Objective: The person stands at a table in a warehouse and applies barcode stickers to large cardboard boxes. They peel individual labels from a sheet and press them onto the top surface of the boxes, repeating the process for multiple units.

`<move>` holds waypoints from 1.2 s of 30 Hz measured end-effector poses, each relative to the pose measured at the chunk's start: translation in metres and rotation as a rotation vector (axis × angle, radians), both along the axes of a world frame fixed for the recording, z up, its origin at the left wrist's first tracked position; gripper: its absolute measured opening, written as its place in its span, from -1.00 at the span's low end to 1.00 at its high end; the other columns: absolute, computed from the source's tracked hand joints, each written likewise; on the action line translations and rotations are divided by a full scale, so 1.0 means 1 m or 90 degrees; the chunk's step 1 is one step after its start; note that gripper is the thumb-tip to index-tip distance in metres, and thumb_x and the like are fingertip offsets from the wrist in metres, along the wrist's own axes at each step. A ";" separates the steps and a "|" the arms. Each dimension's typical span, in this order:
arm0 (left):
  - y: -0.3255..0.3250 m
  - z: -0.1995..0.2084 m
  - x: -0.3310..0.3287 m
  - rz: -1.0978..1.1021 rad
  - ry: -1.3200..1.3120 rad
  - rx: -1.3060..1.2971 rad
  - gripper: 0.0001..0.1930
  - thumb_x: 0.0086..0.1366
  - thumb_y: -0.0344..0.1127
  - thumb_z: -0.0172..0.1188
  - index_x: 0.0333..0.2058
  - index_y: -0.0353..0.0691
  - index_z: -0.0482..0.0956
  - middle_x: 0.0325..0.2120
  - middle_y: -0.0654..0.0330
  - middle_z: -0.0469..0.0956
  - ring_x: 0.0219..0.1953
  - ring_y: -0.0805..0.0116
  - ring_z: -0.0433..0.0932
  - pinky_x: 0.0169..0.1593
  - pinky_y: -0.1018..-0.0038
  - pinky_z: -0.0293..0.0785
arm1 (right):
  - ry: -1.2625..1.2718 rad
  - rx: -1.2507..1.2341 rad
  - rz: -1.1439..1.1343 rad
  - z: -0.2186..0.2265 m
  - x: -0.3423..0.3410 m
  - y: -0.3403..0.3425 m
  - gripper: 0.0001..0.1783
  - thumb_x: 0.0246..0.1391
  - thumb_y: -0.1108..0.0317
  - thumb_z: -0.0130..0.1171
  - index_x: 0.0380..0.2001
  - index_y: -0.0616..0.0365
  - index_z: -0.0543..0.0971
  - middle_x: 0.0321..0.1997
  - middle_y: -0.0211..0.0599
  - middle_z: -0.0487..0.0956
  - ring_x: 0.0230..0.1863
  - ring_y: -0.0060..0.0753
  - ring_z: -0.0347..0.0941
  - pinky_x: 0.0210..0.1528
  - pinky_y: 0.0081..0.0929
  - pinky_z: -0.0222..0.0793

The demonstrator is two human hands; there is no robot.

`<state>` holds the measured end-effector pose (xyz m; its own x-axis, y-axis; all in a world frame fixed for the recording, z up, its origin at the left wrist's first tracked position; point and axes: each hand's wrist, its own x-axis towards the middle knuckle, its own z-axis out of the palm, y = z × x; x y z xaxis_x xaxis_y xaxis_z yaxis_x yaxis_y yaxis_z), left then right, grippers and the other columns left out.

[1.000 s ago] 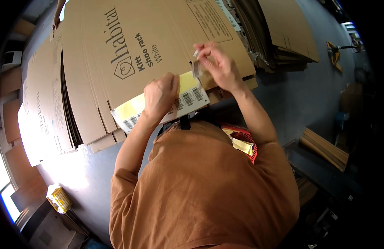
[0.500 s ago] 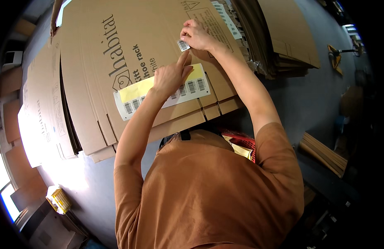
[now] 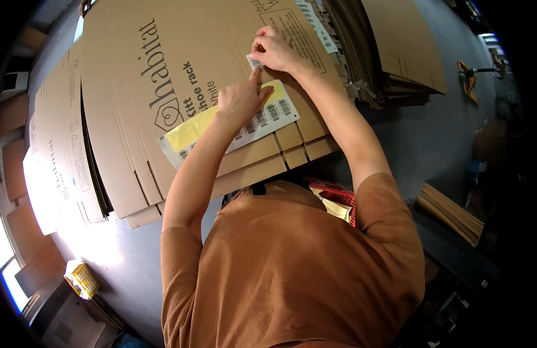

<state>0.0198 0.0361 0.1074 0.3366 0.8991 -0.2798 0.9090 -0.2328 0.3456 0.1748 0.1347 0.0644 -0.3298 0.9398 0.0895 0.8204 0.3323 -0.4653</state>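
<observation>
A small white barcode label (image 3: 254, 60) lies against the flattened brown cardboard carton (image 3: 216, 40). My right hand (image 3: 275, 49) pinches the label's upper edge between thumb and fingertips. From below, my left hand (image 3: 238, 100) reaches to the label with its index finger stretched out and the tip touching its lower edge. That hand's thumb stands apart, the other fingers are partly curled, and it grips nothing. Beneath it a label sheet (image 3: 287, 119) rests aslant on the carton, part yellow backing and part white with barcode stickers. My left hand and forearm hide its middle.
More flattened cartons are stacked left (image 3: 60, 139) and right (image 3: 405, 43), the right stack with another label sheet (image 3: 315, 26). Below the carton's near edge is a red basket (image 3: 351, 203). At the far upper left, another person's hand (image 3: 84, 7) shows at the carton's edge.
My left index finger has moved up onto the label's lower edge. The label sheet has turned slightly, its right end rising. The other person's hand has moved up along the carton.
</observation>
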 end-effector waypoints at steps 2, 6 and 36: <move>0.003 0.002 0.001 0.000 0.000 -0.026 -0.29 0.36 0.23 -0.10 0.36 -0.02 0.11 -0.43 -0.03 0.64 -0.33 -0.08 0.64 -0.23 0.06 0.51 | 0.004 0.072 -0.031 -0.001 -0.001 0.000 -0.62 -0.03 0.08 0.36 -0.14 -0.07 0.58 0.20 -0.25 0.33 0.30 -0.04 0.13 0.25 0.11 0.05; 0.014 0.013 0.006 -0.011 0.023 -0.054 -0.27 0.36 0.22 -0.10 0.37 -0.04 0.08 -0.30 -0.07 0.65 -0.21 -0.10 0.64 -0.10 0.04 0.51 | -0.023 0.257 -0.112 0.004 0.007 0.012 -0.46 -0.03 0.09 0.39 0.02 -0.05 0.47 0.16 -0.19 0.35 0.24 -0.07 0.20 0.23 -0.01 0.13; -0.069 0.034 -0.062 -0.366 -0.165 0.748 -0.80 0.04 -0.35 0.24 -0.30 -0.07 0.52 -0.15 0.27 0.53 -0.04 0.34 0.51 0.02 0.36 0.36 | 0.993 -0.586 -0.159 0.083 0.014 -0.153 -0.60 0.28 0.48 -0.10 0.17 0.29 0.28 0.06 -0.03 0.50 0.12 -0.07 0.50 0.15 -0.30 0.43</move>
